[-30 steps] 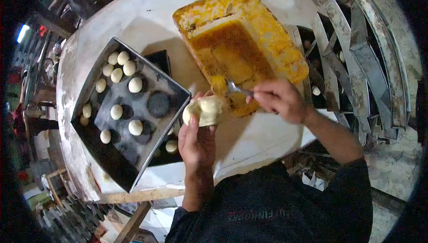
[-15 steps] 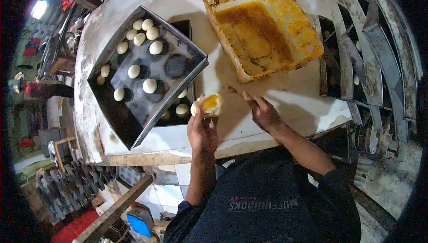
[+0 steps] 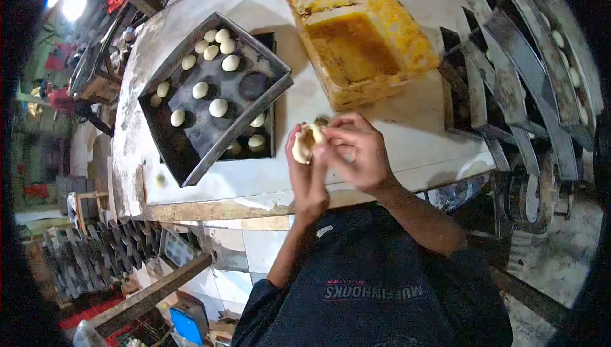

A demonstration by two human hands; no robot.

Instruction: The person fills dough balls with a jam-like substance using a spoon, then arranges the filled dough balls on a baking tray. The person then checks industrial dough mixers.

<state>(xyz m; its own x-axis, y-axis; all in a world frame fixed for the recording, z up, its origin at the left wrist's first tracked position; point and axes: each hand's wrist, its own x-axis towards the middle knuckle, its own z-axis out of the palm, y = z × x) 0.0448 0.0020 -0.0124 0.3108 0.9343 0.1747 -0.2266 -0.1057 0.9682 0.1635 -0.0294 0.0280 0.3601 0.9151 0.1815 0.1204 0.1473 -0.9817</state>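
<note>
In my left hand (image 3: 308,181) is a piece of pale dough (image 3: 303,148), opened up, with filling showing in its fold. My right hand (image 3: 363,156) meets it from the right, fingers closed on the dough's edge and partly blurred. The dark tip of a small spoon (image 3: 321,121) pokes out beyond the right fingers; its handle is hidden by the hand. Left of my hands, a deep metal tray (image 3: 245,121) carries several round dough balls (image 3: 218,107). It rests tilted over another dark tray (image 3: 270,132) that also has dough balls in it.
A yellow-smeared tub (image 3: 331,95) with brown-orange residue stands beyond my hands on the white worktable (image 3: 407,149). Metal trays (image 3: 528,54), some with dough balls, crowd the right side. The table's wooden front edge (image 3: 191,212) runs before my body. A person (image 3: 63,100) is at far left.
My right hand has moved left with the spoon and now meets the dough. The dough has been folded inward, hiding most of its yellow filling. The view has shifted slightly.
</note>
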